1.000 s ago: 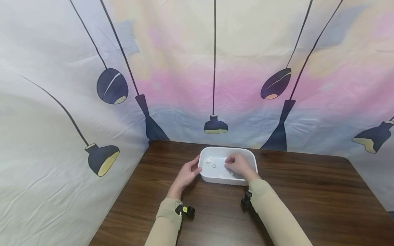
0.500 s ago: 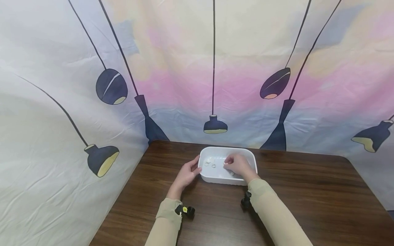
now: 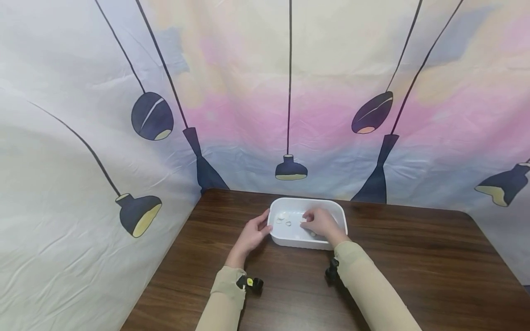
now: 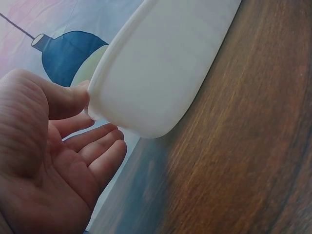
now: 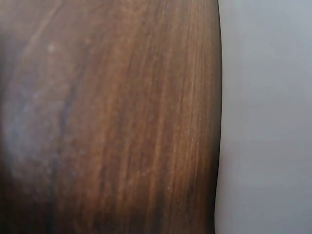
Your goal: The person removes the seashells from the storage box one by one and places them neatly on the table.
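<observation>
A white rectangular plastic tub [image 3: 298,242] stands near the far edge of the table. At its left end my left hand [image 3: 251,233] holds the rim; in the left wrist view the thumb of the left hand [image 4: 58,141] lies at the rim, the other fingers outside the wall. My right hand [image 3: 324,224] reaches down inside the tub, thumb and fingertips pinched together on a tiny pale thing, too small to name. Several small ring-shaped pieces [image 3: 288,224] lie on the tub's floor to the left. Another small pale piece [image 3: 312,233] shows below the right hand.
Dark wood table [image 3: 290,294] surrounds the tub. Behind it hangs a cloth backdrop [image 3: 248,115] printed with lamps. The right wrist view shows only the table [image 5: 122,122] and the tub's pale outer wall [image 5: 268,122], without the hand.
Almost nothing differs. The right fingers shift very slightly inside the tub, and the left hand stays at the rim. The head view sways a little.
</observation>
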The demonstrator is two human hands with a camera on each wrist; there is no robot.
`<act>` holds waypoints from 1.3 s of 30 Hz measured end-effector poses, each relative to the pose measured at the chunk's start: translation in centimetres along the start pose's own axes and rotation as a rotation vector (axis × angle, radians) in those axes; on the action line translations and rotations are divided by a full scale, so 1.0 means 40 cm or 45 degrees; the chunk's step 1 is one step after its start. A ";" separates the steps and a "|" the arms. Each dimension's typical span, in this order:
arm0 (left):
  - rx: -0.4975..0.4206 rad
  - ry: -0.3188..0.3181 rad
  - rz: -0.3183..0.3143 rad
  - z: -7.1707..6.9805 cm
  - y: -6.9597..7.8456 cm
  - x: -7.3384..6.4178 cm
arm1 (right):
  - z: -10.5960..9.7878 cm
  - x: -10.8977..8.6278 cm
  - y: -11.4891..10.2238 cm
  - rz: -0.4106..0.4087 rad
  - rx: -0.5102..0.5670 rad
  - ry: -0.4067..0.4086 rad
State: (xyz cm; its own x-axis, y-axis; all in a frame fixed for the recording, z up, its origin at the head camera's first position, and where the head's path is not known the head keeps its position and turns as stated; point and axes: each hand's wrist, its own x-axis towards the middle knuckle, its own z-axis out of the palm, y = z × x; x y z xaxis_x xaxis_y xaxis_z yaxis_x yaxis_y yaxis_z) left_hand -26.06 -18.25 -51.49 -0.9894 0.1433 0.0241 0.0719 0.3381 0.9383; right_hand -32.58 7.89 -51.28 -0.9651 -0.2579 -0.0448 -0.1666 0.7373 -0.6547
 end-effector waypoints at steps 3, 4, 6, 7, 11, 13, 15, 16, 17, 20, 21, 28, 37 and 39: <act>0.004 -0.003 -0.003 0.000 0.002 0.002 | -0.004 -0.002 -0.001 0.018 -0.021 0.023; 0.007 -0.003 -0.005 0.000 0.002 0.003 | -0.005 -0.002 -0.002 0.019 -0.032 0.029; 0.015 -0.005 -0.004 -0.001 0.002 0.004 | -0.007 -0.002 -0.001 0.023 -0.051 0.035; 0.019 -0.007 -0.003 -0.001 0.002 0.004 | -0.008 -0.003 -0.001 0.022 -0.054 0.034; 0.019 -0.007 -0.003 -0.001 0.002 0.003 | -0.007 0.001 0.003 -0.018 -0.063 0.025; 0.012 -0.005 -0.004 0.000 0.003 0.003 | -0.006 0.004 0.005 -0.071 -0.063 0.012; 0.005 -0.001 -0.005 0.000 0.005 0.003 | -0.004 0.007 0.006 -0.129 -0.055 -0.009; 0.003 0.000 -0.003 0.000 0.007 0.003 | -0.004 0.007 0.006 -0.151 -0.049 -0.021; 0.001 0.000 0.000 0.000 0.008 0.003 | -0.004 0.008 0.006 -0.171 -0.048 -0.033; 0.005 0.001 0.004 0.000 0.010 0.001 | -0.003 0.008 0.007 -0.197 -0.051 -0.061; 0.006 -0.001 0.004 0.000 0.010 0.001 | -0.003 0.008 0.007 -0.199 -0.057 -0.066; 0.007 -0.002 -0.001 0.000 0.005 -0.001 | -0.001 0.002 0.008 -0.237 -0.098 -0.072; -0.011 0.001 0.009 0.001 0.001 -0.001 | -0.003 -0.004 0.000 -0.219 -0.080 -0.075; -0.016 -0.001 0.011 0.001 0.001 0.000 | -0.001 -0.005 0.001 -0.228 -0.073 -0.077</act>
State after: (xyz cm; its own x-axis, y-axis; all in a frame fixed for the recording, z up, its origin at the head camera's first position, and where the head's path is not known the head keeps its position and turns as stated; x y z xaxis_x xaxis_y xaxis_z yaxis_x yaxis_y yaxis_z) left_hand -26.04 -18.19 -51.46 -0.9886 0.1467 0.0324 0.0791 0.3250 0.9424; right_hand -32.42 8.00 -51.26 -0.9054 -0.4240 0.0219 -0.3473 0.7100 -0.6126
